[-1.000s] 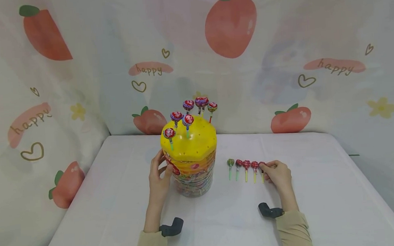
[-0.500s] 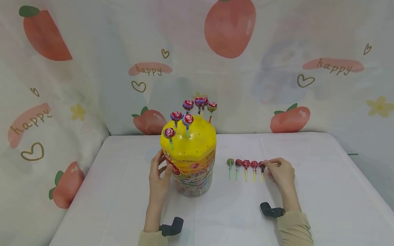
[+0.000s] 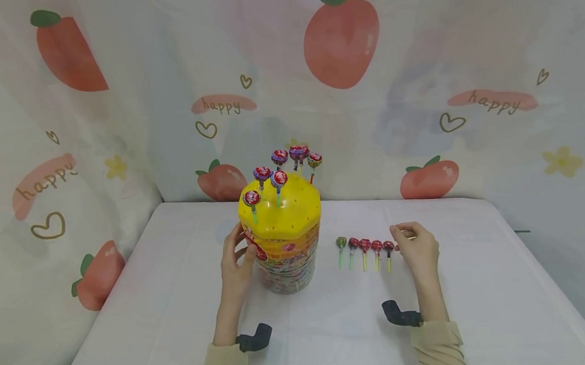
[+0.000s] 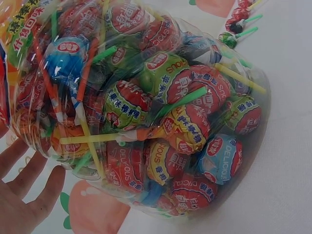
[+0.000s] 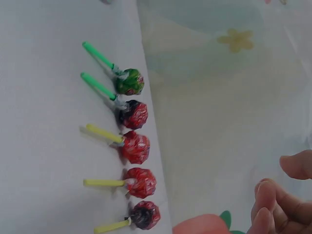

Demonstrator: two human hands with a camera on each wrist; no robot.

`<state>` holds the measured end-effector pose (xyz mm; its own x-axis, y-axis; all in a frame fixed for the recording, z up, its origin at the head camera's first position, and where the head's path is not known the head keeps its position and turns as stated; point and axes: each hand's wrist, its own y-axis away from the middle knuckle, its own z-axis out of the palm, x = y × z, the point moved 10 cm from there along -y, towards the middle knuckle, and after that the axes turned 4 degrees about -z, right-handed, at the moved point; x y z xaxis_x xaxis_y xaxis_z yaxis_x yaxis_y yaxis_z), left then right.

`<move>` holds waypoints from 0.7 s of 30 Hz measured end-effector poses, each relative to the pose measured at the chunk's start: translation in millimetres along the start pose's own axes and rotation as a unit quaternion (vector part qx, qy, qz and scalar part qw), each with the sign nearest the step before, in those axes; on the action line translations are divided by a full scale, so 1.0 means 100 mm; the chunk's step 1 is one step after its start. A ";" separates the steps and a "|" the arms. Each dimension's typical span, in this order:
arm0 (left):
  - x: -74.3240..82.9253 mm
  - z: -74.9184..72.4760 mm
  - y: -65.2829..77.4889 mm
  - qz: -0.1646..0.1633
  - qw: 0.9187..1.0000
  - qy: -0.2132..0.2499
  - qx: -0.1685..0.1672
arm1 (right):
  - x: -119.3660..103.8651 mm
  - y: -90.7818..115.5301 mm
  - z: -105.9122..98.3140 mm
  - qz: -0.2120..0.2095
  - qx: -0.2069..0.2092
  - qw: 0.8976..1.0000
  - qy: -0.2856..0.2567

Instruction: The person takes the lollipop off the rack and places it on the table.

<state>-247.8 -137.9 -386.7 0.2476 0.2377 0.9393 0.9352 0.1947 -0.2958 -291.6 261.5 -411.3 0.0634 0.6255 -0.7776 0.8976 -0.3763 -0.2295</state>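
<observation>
A tall clear jar [image 3: 289, 265] full of wrapped lollipops stands on the table under a yellow lid [image 3: 294, 215]. Several lollipops [image 3: 279, 179] stick upright out of the lid. My left hand [image 3: 236, 265] rests against the jar's left side; in the left wrist view its fingers [image 4: 46, 192] look spread and fairly straight. Right of the jar, several lollipops lie in a row, from a green one [image 3: 341, 243] to a dark red one [image 3: 388, 246]. Just beyond that row's right end hovers my right hand [image 3: 419, 247], its fingers loosely bent and holding nothing.
A white cloth covers the table [image 3: 330, 335], and a printed curtain [image 3: 414, 49] hangs behind and at the left. Black wrist mounts [image 3: 255, 337] are strapped to both forearms.
My right hand has let go of the rightmost lollipop, then moved slightly right and up from it. That lollipop stays in the row. The left hand and jar have not visibly moved.
</observation>
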 end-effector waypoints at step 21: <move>-0.37 0.03 -0.08 0.008 1.000 0.006 0.003 | -0.97 0.34 -0.23 -0.159 0.007 0.974 -0.160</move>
<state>-265.6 -145.6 -419.6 0.2652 0.2300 0.9364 0.9295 0.1973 -0.3117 -257.5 203.8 -330.5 -0.3576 0.4674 -0.8085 0.8438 -0.2093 -0.4942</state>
